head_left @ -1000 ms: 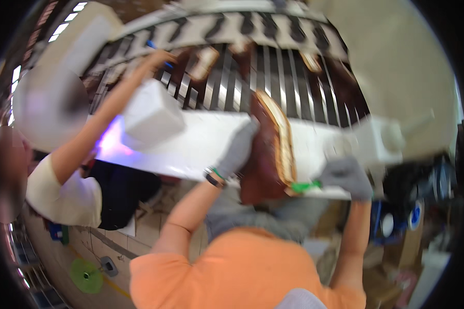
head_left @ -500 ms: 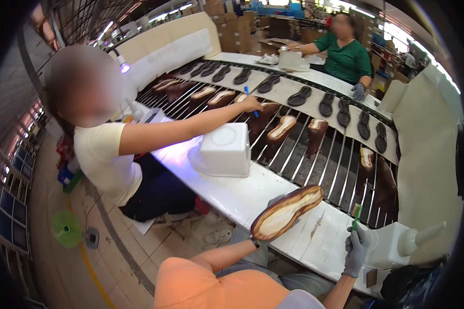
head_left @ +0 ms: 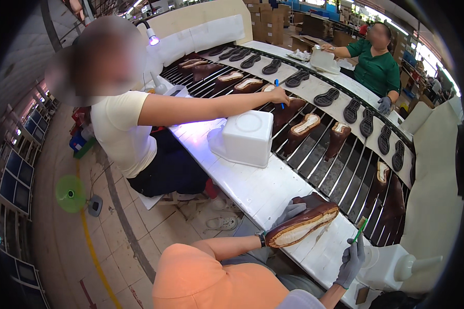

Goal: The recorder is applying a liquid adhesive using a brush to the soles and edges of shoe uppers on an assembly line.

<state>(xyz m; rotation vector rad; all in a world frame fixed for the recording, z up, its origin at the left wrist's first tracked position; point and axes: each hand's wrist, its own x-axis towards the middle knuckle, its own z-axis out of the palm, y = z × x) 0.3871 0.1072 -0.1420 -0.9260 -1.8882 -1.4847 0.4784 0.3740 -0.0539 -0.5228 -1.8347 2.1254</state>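
Note:
My gloved left hand (head_left: 290,212) is closed around a brown leather shoe upper (head_left: 314,202), held over the near edge of the white bench. The shoe's pale underside, ringed by a brown border, tilts toward me. In my gloved right hand (head_left: 350,261) is a small green-handled brush (head_left: 361,228), gripped upright to the right of the shoe and apart from it. A white plastic container (head_left: 385,268) stands beside that hand. Fingers of the left hand are partly hidden behind the shoe.
Beyond the white bench (head_left: 242,177), a rack of metal bars (head_left: 327,172) carries several brown uppers. Black soles (head_left: 326,97) line a pale belt behind it. Left, a co-worker's arm (head_left: 206,109) reaches over a white box (head_left: 247,135); a person in green (head_left: 376,69) sits opposite.
The shoe has been tipped, so its brown upper and my left glove now show. My right hand still grips the brush. The whole view has shifted slightly.

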